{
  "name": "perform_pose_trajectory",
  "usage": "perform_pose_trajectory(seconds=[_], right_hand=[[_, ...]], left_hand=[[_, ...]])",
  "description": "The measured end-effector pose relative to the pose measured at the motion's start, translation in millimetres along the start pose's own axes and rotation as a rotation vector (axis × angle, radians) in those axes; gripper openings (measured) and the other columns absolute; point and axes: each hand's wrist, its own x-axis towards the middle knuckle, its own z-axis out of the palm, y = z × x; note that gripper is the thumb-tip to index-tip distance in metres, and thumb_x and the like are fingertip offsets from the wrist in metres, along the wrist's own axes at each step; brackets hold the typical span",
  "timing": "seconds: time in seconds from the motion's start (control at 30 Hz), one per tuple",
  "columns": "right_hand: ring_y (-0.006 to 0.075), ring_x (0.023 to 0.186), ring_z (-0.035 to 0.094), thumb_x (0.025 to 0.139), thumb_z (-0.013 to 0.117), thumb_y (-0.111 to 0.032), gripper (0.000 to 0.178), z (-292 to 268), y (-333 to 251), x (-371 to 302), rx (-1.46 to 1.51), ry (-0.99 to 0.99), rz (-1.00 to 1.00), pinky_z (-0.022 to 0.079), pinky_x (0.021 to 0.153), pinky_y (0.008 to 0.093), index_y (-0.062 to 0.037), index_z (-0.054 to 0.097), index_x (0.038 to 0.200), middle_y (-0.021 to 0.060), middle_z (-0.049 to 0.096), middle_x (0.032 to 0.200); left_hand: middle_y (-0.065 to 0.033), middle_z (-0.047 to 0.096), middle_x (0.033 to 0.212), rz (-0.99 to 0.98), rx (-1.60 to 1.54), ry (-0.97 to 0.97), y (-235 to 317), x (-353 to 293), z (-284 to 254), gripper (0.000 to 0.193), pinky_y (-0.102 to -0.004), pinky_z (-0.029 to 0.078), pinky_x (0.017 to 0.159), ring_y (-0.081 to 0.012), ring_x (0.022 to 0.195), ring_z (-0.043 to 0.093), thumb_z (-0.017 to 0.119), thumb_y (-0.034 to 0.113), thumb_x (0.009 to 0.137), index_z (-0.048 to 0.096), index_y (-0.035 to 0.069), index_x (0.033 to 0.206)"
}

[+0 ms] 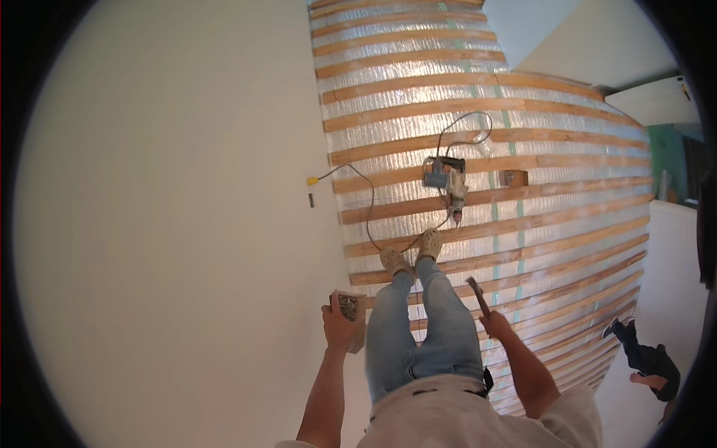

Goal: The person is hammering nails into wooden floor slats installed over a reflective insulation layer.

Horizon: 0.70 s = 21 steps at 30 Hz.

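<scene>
We note the battened surface (478,149) first: foil insulation crossed by parallel wooden battens, filling the upper and right part of the view. All places below are given relative to the power drill (447,183) lying on it.

Left of the drill, past the batten ends, runs a broad plain white surface (164,224); a yellow plug (312,180) and a small dark piece (311,199) lie on it, and the drill's cord (366,209) loops from the plug back to the tool. Just right of the drill sits a small wooden block (513,178). Far to the lower right of the drill another person (650,358) crouches, well apart.

Below the drill stand our own shoes (411,252) on the battens, the drill's bit end pointing toward them; its long axis runs roughly up-down in view.

Our left hand (340,325), below and left of the drill, is closed round a small box of screws or nails (349,312); we cannot tell which. Our right hand (495,325), below and slightly right of the drill, grips a hammer (479,295) by the handle, head raised toward the drill. The right hand reads as somewhat nearer. Room between feet and drill is open battens only; the cord crosses just left of the shoes.
</scene>
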Motion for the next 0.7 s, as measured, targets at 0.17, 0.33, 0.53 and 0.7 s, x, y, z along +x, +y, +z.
perform_pose_trajectory(seconds=[0.17, 0.33, 0.53, 0.7], right_hand=[[0.0419, 0.083, 0.064, 0.090, 0.055, -0.036, 0.039, -27, -86, 97, -0.143, 0.178, -0.135, 0.051, 0.073, 0.0500, 0.0021, 0.056, 0.094, 0.0251, 0.065, 0.085], [0.0406, 0.081, 0.063, 0.085, 0.062, -0.027, 0.029, -9, -161, 264, -0.144, 0.431, -0.380, 0.050, 0.070, 0.0504, -0.0025, 0.053, 0.098, 0.0208, 0.064, 0.086], [0.0391, 0.079, 0.062, 0.081, 0.063, -0.017, 0.028, 38, -237, 485, -0.233, 0.696, -0.558, 0.051, 0.068, 0.0486, -0.0041, 0.052, 0.103, 0.0183, 0.062, 0.089], [0.0405, 0.091, 0.058, 0.083, 0.063, -0.019, 0.036, 68, -233, 571, -0.117, 0.710, -0.601, 0.047, 0.078, 0.0484, -0.0008, 0.048, 0.111, 0.0224, 0.059, 0.095]], left_hand=[[-0.0194, 0.040, 0.111, 0.042, 0.045, -0.017, -29, 96, 90, 0.102, -0.0459, 0.048, 0.085, -0.0380, 0.099, 0.051, 0.080, 0.032, 0.064, 0.022, 0.017, 0.146], [-0.0221, 0.042, 0.112, 0.065, 0.041, 0.084, -33, 242, 185, 0.094, -0.0472, 0.047, 0.087, -0.0403, 0.101, 0.050, 0.079, 0.032, 0.067, 0.029, 0.014, 0.144], [-0.0253, 0.044, 0.114, 0.160, 0.061, 0.296, -45, 423, 286, 0.085, -0.0497, 0.046, 0.088, -0.0428, 0.103, 0.050, 0.076, 0.035, 0.072, 0.035, 0.011, 0.142], [-0.0241, 0.045, 0.113, 0.208, 0.058, 0.347, -41, 501, 312, 0.086, -0.0493, 0.046, 0.088, -0.0414, 0.105, 0.050, 0.076, 0.034, 0.072, 0.033, 0.012, 0.143]])
